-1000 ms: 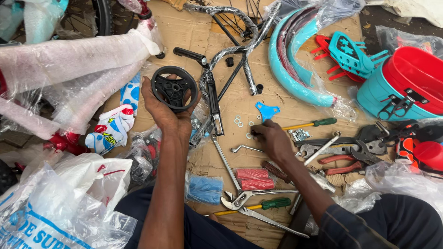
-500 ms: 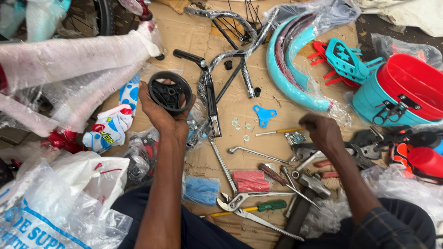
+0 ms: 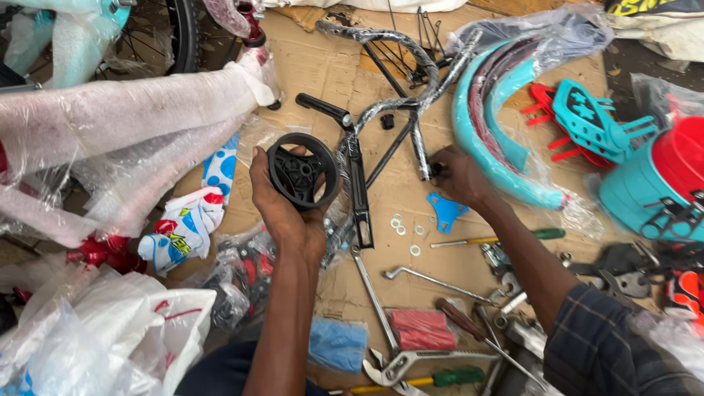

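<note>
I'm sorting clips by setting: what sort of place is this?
Probably an informal bicycle assembly or repair spot on the ground. The left hand holds a small black wheel; teal mudguards and wrenches lie on flattened cardboard, beside a plastic-wrapped frame.

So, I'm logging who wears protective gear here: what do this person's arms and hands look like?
Both hands are bare, with no gloves, rings or watch in view. The left hand and its forearm are uncovered. The right hand is bare too, but a dark checked sleeve covers that arm higher up.
</note>
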